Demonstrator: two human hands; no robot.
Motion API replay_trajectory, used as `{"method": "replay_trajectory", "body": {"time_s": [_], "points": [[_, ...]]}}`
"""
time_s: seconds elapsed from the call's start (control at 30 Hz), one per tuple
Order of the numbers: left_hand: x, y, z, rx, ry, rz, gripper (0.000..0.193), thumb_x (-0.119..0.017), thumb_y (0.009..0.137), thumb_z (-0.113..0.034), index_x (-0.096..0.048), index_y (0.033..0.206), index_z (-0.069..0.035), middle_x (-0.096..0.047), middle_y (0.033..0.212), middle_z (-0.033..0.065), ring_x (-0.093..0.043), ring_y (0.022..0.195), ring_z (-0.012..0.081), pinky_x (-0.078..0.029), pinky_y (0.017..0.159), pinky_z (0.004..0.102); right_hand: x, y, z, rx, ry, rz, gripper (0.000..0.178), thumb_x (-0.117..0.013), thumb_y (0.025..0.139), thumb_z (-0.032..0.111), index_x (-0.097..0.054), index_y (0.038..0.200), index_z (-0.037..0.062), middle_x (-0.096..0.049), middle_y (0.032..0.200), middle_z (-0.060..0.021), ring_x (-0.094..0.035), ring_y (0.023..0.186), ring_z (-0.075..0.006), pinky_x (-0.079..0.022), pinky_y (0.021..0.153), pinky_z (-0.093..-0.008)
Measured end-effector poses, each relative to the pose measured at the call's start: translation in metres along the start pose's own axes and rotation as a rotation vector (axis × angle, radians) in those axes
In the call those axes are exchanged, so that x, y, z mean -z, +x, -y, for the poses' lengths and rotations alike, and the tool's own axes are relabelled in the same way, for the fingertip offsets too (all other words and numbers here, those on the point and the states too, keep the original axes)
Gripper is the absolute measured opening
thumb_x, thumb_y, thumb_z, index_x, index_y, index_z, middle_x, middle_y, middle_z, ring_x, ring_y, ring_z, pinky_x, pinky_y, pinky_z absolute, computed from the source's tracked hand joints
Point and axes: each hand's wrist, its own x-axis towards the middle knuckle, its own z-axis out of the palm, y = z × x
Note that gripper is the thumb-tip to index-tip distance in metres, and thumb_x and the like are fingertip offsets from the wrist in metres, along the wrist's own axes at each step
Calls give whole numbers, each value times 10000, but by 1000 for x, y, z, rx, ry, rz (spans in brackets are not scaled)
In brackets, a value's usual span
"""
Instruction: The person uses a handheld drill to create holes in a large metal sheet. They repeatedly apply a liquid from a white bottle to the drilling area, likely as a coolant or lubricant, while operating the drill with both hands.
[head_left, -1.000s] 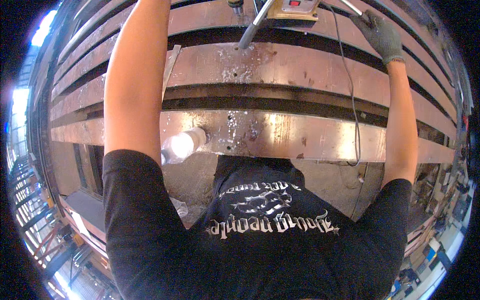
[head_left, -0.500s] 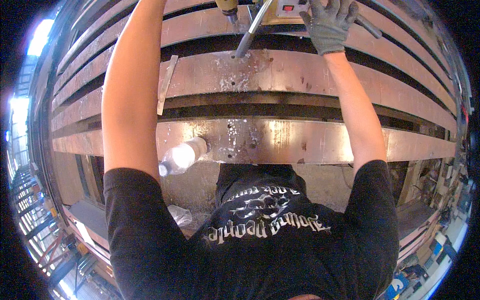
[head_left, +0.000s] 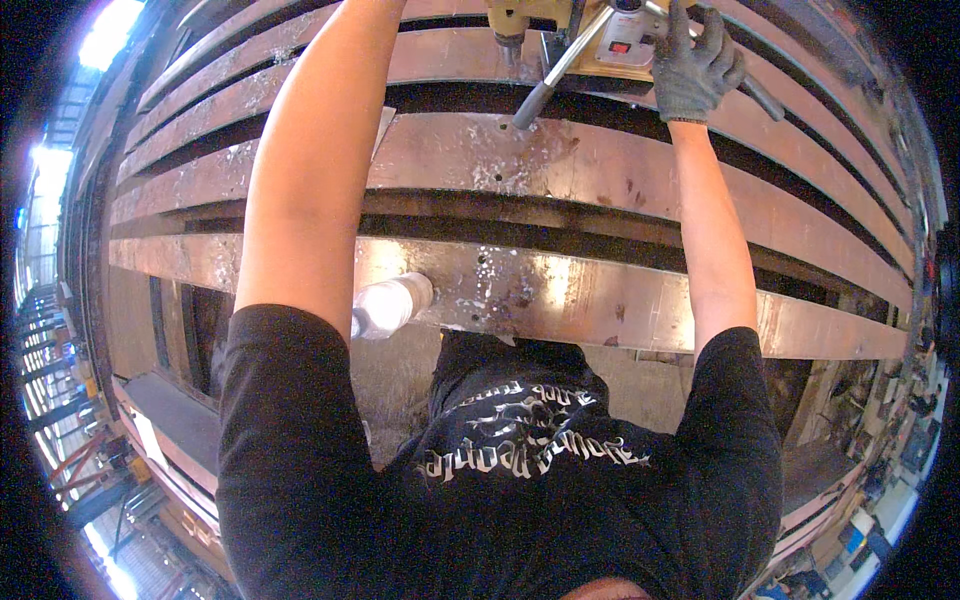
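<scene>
My right hand (head_left: 697, 75), in a grey work glove, is at the top, with the fingers bent a little and apart. It lies against the feed handles of a yellow drilling machine, and whether it bears on one of them is hidden. One silver handle (head_left: 572, 70) with a dark grip slants down to the left, and another dark grip (head_left: 763, 97) sticks out right of the hand. The drill's tip (head_left: 509, 45) points down over the reddish-brown steel beams (head_left: 600, 155). My left forearm (head_left: 305, 160) stretches past the top edge, so the left hand is out of sight.
Several parallel beams run crosswise with dark gaps between them. Drilled holes (head_left: 497, 177) and whitish wet flecks mark the beams. A clear plastic bottle (head_left: 395, 303) lies on the nearest beam. Beside my left forearm, a thin metal strip (head_left: 384, 128) is partly covered.
The view has shifted, so the beams and machine sit lower and farther right. The handles have turned slightly. My left forearm now covers most of the metal strip.
</scene>
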Motion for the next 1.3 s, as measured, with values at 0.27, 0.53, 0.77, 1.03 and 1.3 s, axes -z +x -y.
{"method": "replay_trajectory", "body": {"time_s": [0.27,0.53,0.77,1.03,1.3], "points": [[-5,-4,16,-38,-182,-71,598,-817,888,-221,-537,1366,5,-675,1266,119,-614,1140,179,-497,1006,336,6,-4,-18,186,-126,37,564,-730,850,566,-644,1344,309,-590,1369,-131,-550,1278,-355,-440,1052,-555],[0,-10,-5,28,-103,-23,759,-852,850,-358,-490,1415,-3,-673,1220,110,-622,1080,175,-535,906,334,-39,-21,-10,9,-127,-71,601,-721,874,485,-552,1444,399,-405,1513,-146,-388,1374,-408,-281,1124,-676],[8,-9,5,34,20,-84,929,-871,805,-464,-427,1460,23,-657,1271,174,-651,1079,231,-557,836,339,18,23,14,-5,396,-5,572,-731,880,485,-609,1390,254,-549,1342,-153,-475,1263,-445,-325,1075,-675],[18,-21,-7,23,57,23,973,-843,796,-553,-431,1463,21,-644,1295,228,-641,1157,284,-521,981,401,121,222,89,285,1455,416,395,-660,996,387,-695,1197,49,-717,974,-122,-690,885,-194,-547,803,-328],[18,11,18,-151,57,94,840,-793,846,-541,-506,1418,3,-647,1295,231,-644,1163,294,-511,1008,415,136,235,128,154,1190,803,528,-640,976,543,-798,988,39,-749,872,-65,-678,834,-184,-541,818,-367]]}}
